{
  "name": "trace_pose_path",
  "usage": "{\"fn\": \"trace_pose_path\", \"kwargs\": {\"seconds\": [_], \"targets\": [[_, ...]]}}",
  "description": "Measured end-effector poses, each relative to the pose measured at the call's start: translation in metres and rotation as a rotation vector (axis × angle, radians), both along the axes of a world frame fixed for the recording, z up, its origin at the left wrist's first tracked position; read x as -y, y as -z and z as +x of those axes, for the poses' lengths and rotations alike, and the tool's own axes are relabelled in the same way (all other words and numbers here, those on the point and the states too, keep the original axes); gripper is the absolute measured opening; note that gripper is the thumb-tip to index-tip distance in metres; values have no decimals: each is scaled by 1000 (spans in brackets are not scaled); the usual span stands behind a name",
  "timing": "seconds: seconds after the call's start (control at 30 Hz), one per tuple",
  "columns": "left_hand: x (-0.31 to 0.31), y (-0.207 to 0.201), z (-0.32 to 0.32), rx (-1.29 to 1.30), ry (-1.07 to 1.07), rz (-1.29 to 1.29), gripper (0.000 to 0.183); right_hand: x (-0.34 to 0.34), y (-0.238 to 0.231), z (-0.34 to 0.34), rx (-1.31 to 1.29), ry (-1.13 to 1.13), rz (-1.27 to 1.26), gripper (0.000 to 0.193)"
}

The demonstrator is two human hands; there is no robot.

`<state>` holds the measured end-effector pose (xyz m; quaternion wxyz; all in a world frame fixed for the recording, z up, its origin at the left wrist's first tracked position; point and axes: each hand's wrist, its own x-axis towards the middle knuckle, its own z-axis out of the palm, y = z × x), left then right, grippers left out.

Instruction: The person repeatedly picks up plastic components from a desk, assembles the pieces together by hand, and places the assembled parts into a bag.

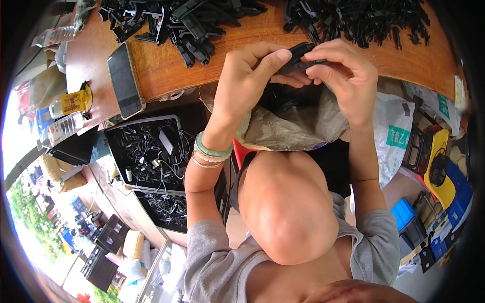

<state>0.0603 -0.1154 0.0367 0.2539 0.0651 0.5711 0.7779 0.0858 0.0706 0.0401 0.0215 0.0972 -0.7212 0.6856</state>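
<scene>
Over the near edge of the wooden table, my left hand (255, 65) grips a black plastic part (299, 52) between thumb and fingers. My right hand (346, 68) pinches a thin dark piece (315, 63) against that part. The exact kind of both pieces cannot be made out. Beyond my left hand lies a heap of long black plastic parts (189, 25). A second heap of smaller black parts (358, 22) lies beyond my right hand. Below both hands hangs an open tan woven sack (298, 129) with dark contents.
A phone (124, 83) lies at the table's left edge, near a yellow tape roll (76, 101). Black trays (144, 146) of small parts and cables stand at lower left. A white plastic bag (386, 151) hangs at right, beside a yellow and blue object (442, 177).
</scene>
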Motion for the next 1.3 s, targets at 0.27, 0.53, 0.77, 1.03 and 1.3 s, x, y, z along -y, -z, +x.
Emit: {"fn": "trace_pose_path", "kwargs": {"seconds": [0.27, 0.53, 0.77, 1.03, 1.3], "targets": [[-6, -3, 15, -612, -67, -481, 35, -2, 19, 9, -85, 51, -10, 19], [-2, -7, 17, -670, -23, -534, 31, -3, 1, 6, -316, 87, 240, 32], [-4, -2, 17, -738, -8, -509, 31, -4, 5, 12, -243, 103, 310, 23], [13, -5, 15, -464, 205, -435, 33, -15, 10, 5, -143, -180, 291, 15], [2, -1, -31, -1072, -108, -790, 22, -36, 21, -73, -472, 331, 795, 12]]}}
